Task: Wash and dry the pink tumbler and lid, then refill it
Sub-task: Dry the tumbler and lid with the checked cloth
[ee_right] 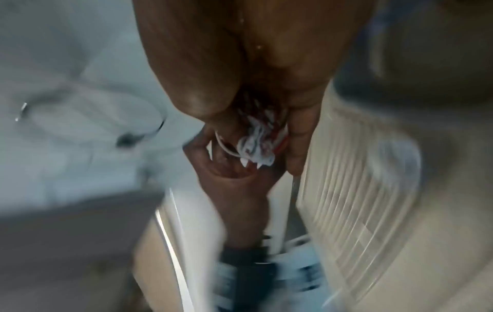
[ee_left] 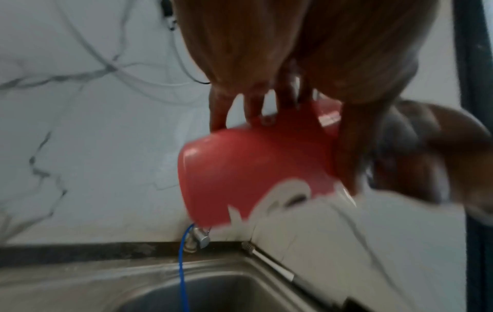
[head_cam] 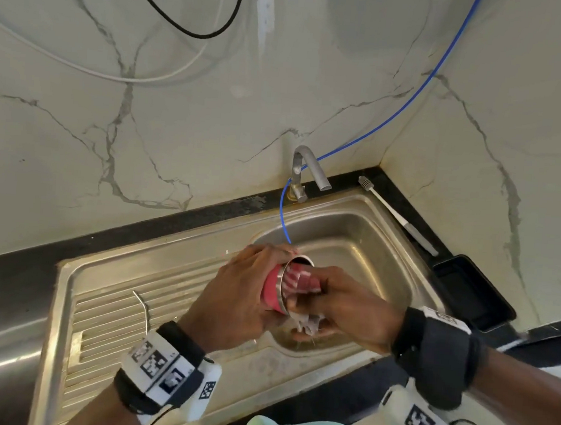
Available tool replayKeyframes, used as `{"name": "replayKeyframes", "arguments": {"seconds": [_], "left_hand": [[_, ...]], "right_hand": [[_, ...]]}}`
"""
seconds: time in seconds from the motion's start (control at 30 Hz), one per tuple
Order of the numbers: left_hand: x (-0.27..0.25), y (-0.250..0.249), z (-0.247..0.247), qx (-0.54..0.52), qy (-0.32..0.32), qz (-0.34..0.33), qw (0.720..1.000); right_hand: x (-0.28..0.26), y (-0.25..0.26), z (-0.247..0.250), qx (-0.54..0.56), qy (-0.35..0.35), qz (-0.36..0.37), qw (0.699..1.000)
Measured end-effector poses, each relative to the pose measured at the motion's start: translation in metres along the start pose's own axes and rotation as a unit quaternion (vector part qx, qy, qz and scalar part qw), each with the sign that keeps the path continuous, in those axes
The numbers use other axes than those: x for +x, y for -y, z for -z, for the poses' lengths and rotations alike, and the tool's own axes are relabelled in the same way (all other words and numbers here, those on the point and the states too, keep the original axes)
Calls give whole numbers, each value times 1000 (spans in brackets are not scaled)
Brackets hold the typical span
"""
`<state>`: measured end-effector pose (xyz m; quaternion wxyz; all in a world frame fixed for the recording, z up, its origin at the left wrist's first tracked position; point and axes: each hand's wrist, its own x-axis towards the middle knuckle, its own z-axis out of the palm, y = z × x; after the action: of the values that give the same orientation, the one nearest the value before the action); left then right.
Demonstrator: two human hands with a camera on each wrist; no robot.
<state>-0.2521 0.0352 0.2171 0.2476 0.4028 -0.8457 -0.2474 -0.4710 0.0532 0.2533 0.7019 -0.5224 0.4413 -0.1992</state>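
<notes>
The tumbler (head_cam: 272, 289) is held on its side over the sink's (head_cam: 399, 253) near edge, a cloth (head_cam: 301, 281) stuffed in its mouth. The tap (head_cam: 305, 171) stands at the far edge, a brush (head_cam: 395, 215) along the right edge.

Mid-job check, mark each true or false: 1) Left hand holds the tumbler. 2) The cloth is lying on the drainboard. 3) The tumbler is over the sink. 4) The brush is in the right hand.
1) True: the left hand grips the pink tumbler.
2) False: the right hand pushes the cloth into the tumbler's mouth.
3) True: it is held tilted above the sink.
4) False: the brush lies on the counter behind the sink.
</notes>
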Motion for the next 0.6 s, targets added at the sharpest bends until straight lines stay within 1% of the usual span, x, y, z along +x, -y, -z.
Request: {"name": "replayKeyframes", "arguments": {"seconds": [0.03,0.07,0.1,0.13,0.17,0.2,0.23,0.27,0.3,0.33,0.4,0.43,0.47,0.5,0.53,0.6], "left_hand": [[0,0,6,-32,20,4,999],[1,-2,10,-47,34,3,998],[1,-3,12,-55,40,3,998],[1,-4,13,-59,34,4,998],[2,-6,13,-55,22,2,998],[2,-7,12,-42,9,-6,999],[2,-8,10,-23,-3,-16,1000],[1,-10,7,-6,-13,-23,1000],[0,-11,4,9,-22,-23,999],[-2,-13,1,26,-35,-18,999],[-6,-13,-10,74,-62,4,995],[-9,-13,-17,102,-74,10,992],[-12,-13,-24,126,-81,7,989],[-14,-13,-29,146,-84,1,986],[-16,-12,-32,158,-82,-4,984],[-21,-11,-32,144,-80,-2,986]], "right_hand": [[0,2,1,-144,1,32,989],[1,4,2,-251,6,54,966],[2,6,2,-304,10,69,950],[2,8,1,-325,11,83,942],[4,9,-2,-327,10,91,941],[6,6,-4,-304,1,88,949],[7,4,-7,-246,-11,72,967],[7,3,-11,-150,-26,49,987],[5,4,-16,-38,-40,21,998],[4,7,-20,73,-51,-11,996],[0,14,-25,245,-51,-59,967],[-2,16,-27,304,-44,-69,949],[-2,16,-28,347,-37,-75,934],[-2,14,-29,367,-31,-74,927],[-1,12,-29,366,-30,-68,928],[5,2,-29,311,-57,-46,947]]}}
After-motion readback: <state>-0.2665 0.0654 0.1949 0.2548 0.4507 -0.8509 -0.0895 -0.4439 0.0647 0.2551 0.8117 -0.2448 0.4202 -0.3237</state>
